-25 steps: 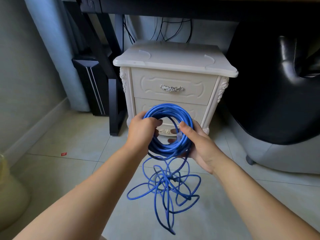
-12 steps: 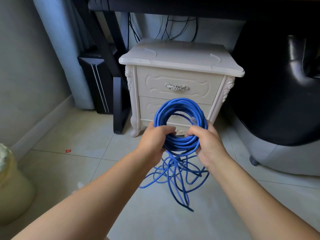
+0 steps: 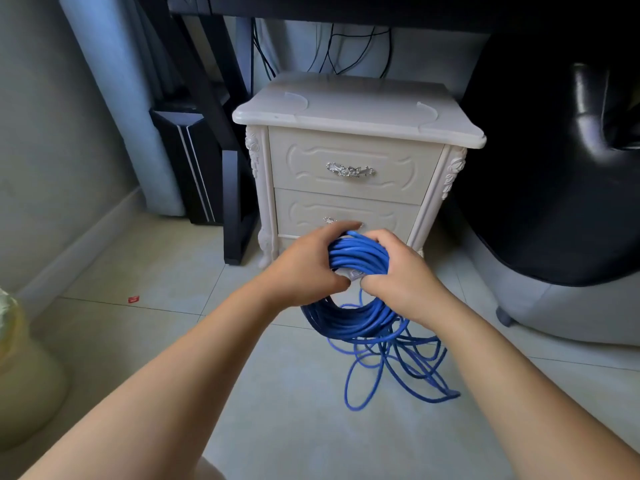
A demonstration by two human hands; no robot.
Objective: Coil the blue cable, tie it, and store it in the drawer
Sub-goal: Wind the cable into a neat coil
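Observation:
The blue cable (image 3: 356, 258) is wound into a thick coil that I hold in front of a cream nightstand (image 3: 356, 109). My left hand (image 3: 304, 268) grips the coil's top from the left. My right hand (image 3: 401, 275) grips it from the right, and a pale plug end shows between the two hands. The lower half of the coil hangs below my hands, and loose loops trail onto the tiled floor. The nightstand has two shut drawers: the top drawer (image 3: 349, 150) with a silver handle, and the lower drawer (image 3: 381, 213) partly hidden behind my hands.
A black desk leg (image 3: 235, 202) and a dark computer tower (image 3: 187, 161) stand left of the nightstand. A black chair (image 3: 554, 168) fills the right side. A pale yellowish bag (image 3: 20, 358) sits at the left edge. Black wires hang behind the nightstand.
The coil has tipped over from standing upright above my hands to hanging below them. Both hands have shifted to its top, close together, and the loose loops have moved right.

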